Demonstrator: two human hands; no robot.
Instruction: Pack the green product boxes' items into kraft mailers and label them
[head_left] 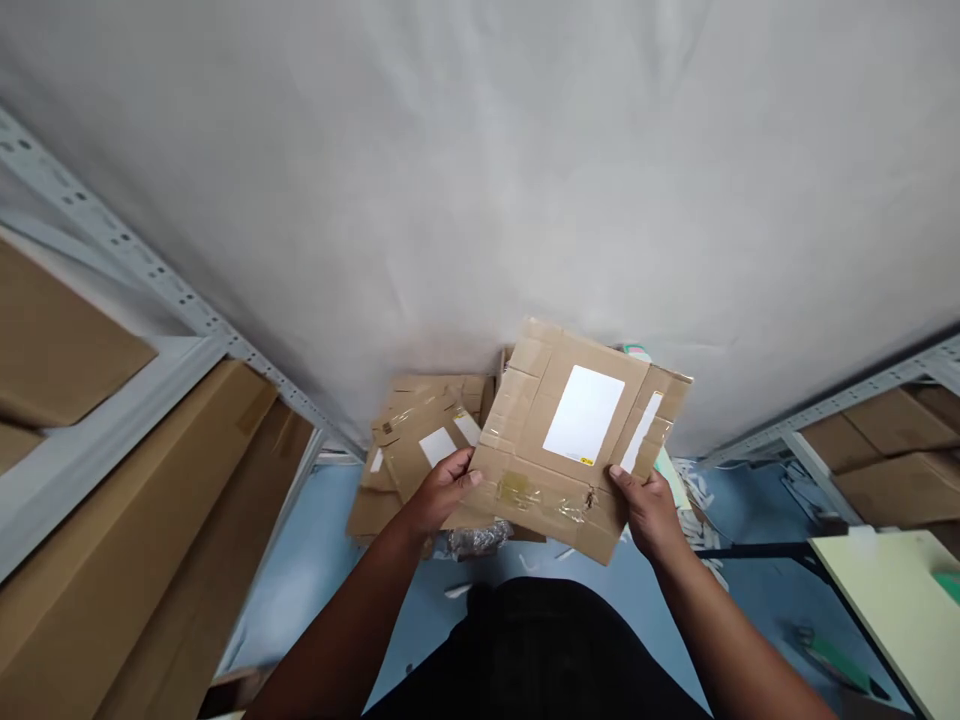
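Observation:
Between my two hands is a flattened cardboard box (517, 430), tilted, with a large white label, a narrower torn white strip and clear tape along its near side. My left hand (441, 490) grips its left edge, thumb on top. At the lower right edge, my right hand (651, 508) pinches the cardboard with the thumb over the face; the fingers beneath are hidden. Below and to the left, more flattened cardboard boxes (409, 455) are piled against the wall, some with white labels.
Clear plastic wrap (478, 540) lies by the pile on the blue floor (300, 570). White scraps (697, 490) litter the floor on the right. Metal shelving with large cardboard boxes (150, 520) stands at left, and boxes (900, 470) fill a rack at right. A pale table (892, 590) juts in nearby.

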